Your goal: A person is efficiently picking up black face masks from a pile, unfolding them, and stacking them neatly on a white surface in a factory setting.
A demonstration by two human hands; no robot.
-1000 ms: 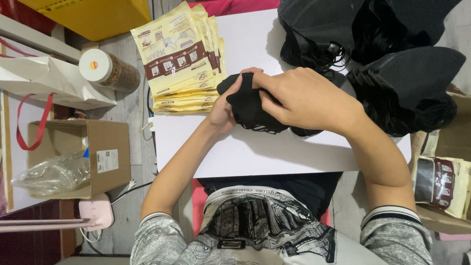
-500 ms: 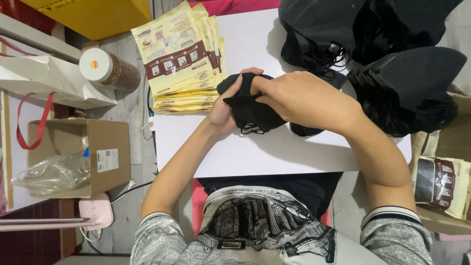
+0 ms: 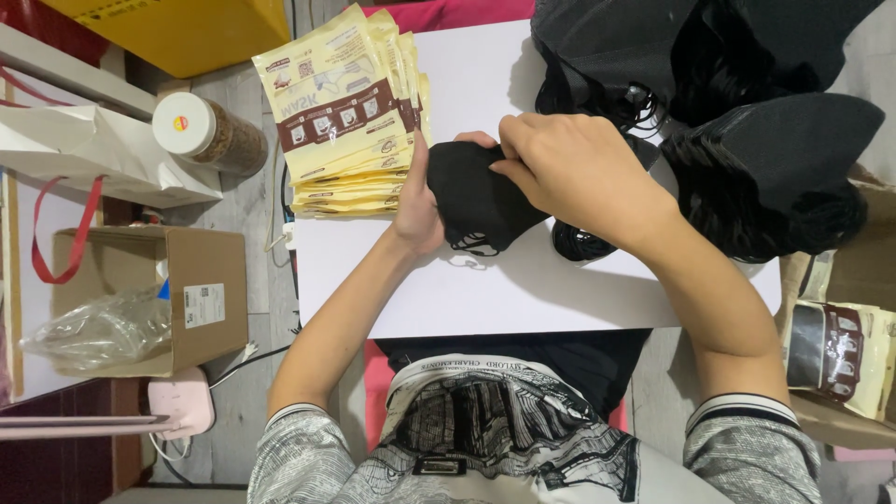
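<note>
My left hand (image 3: 416, 207) and my right hand (image 3: 571, 173) both grip a small stack of black face masks (image 3: 478, 201) just above a white board (image 3: 485, 289). The left hand holds the stack's left edge; the right hand's fingers pinch its upper right side. Ear loops dangle under the stack. A fanned pile of cream and brown flat pouches (image 3: 347, 112) lies right beside my left hand. A big heap of black masks (image 3: 737, 121) spreads behind and to the right of my right hand.
A lidded jar (image 3: 201, 133) and a white paper bag (image 3: 103, 154) sit at the left. A cardboard box (image 3: 154, 294) holds clear plastic. More cream and brown pouches (image 3: 840, 355) lie in a box at the right. A yellow bin (image 3: 187, 28) is at top left.
The black stack has been turned and pressed flatter between both hands; my right hand's fingers have shifted on its upper edge. Nothing else moved.
</note>
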